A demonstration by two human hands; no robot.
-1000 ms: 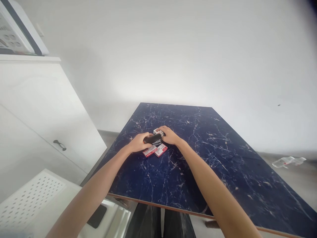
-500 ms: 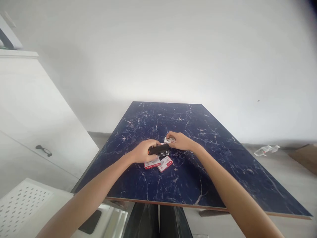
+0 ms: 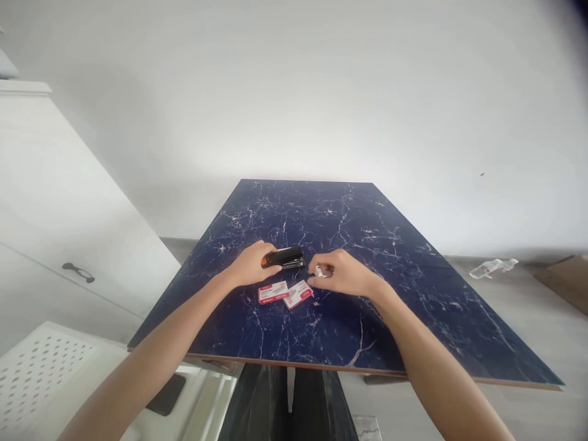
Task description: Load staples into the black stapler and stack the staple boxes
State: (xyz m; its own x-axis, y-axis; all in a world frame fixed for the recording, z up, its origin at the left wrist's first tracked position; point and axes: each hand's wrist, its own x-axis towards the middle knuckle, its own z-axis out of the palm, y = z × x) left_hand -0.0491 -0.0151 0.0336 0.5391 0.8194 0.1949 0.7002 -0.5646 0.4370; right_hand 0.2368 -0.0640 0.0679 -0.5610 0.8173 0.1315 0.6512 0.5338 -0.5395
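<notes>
My left hand (image 3: 250, 264) rests on the table (image 3: 413, 294), fingers curled around the near end of a black stapler (image 3: 283, 258) with an orange patch at the end I hold. The stapler lies flat on the dark blue marbled top, pointing away to my right. My right hand (image 3: 344, 274) sits just to the right of it, fingers pinched shut on a small white box (image 3: 318, 271), of which only a corner shows between the fingertips. Two red-and-white boxes (image 3: 285, 293) lie side by side on the table, just in front of the stapler and between my two hands; the right one nearly touches my right fingertips, though I cannot tell whether there is contact. Both forearms reach in from the near edge of the table. A white cabinet (image 3: 55, 208) with a dark handle stands to the left. A clear plastic bottle (image 3: 492, 267) lies on the floor beyond the table's right side.
</notes>
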